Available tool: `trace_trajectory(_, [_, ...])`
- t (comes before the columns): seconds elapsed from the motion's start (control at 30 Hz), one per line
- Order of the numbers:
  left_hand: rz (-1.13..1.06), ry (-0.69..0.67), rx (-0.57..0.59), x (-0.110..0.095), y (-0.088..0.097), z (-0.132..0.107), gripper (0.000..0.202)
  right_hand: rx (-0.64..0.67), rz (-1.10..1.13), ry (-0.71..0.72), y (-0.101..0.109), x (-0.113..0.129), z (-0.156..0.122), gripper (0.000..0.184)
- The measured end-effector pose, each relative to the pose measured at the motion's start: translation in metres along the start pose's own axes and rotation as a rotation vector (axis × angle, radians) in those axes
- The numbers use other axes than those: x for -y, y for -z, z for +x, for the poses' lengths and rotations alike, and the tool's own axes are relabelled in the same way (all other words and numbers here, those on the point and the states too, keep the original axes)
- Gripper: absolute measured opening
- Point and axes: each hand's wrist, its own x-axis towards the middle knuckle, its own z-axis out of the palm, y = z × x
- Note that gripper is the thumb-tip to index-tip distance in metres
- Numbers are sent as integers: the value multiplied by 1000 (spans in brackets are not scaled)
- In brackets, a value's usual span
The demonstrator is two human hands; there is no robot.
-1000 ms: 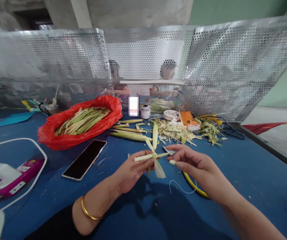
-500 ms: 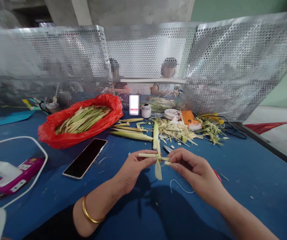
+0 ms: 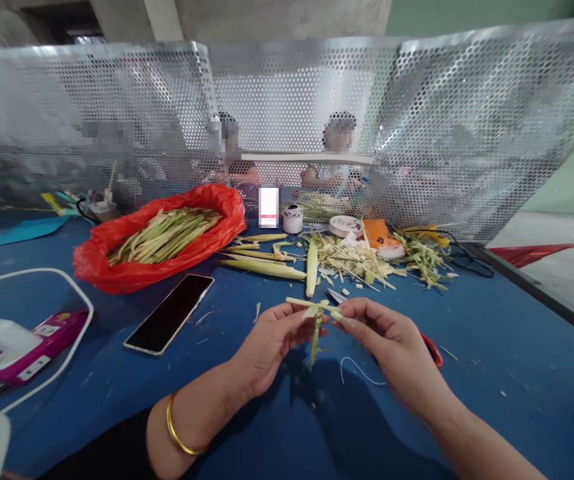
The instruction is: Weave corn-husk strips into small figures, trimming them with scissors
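Observation:
Between both hands, above the blue table, is a small knotted piece of pale green husk strips [image 3: 316,333]. My left hand [image 3: 271,340] pinches its knot and left strip between thumb and fingers. With thumb and forefinger, my right hand [image 3: 379,333] grips the strip end on the right side. One leafy end hangs down below the knot. Scissors [image 3: 335,296] lie on the table behind my right hand, their red handle [image 3: 431,350] partly hidden by it. A single husk leaf [image 3: 311,268] lies just beyond the hands, and a white thread [image 3: 361,375] lies under them.
A red plastic bag [image 3: 117,283] full of husk strips stands left of a husk pile [image 3: 351,260]. A phone [image 3: 171,315] and a purple power strip [image 3: 31,347] with a white cable lie at left. A perforated metal screen [image 3: 287,87] closes the back, with people behind it.
The knotted husk piece has been turned: its upper strip no longer stands up, and its lower end hangs narrower. My left hand has rolled slightly; both hands keep hold.

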Motion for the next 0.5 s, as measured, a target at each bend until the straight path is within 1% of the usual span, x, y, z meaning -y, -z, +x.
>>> trace_trajectory(0.07, [-5,36,46,2,-1,-2,26,-31,17,-6,-2,-4,0,17])
trace_trajectory(0.13, [25,31,37,4,-1,-3,29,-3,-10,21,-6,-7,-1,15])
trace_trajectory(0.27, [108,-75,-114,7,1,-1,23,123,-130,112,-11,-7,-6,11])
trace_trajectory(0.37, [151,-142,-155,6,2,3,21,182,-224,179,-5,1,-8,9])
trace_trajectory(0.4, [162,-148,-153,5,2,4,21,169,-251,210,-1,5,-8,10])
trace_trajectory(0.43, [166,-147,-153,5,2,4,21,130,-275,247,3,8,-8,10])
trace_trajectory(0.5, [168,-127,-149,3,0,3,19,1,-301,327,11,12,-7,9])
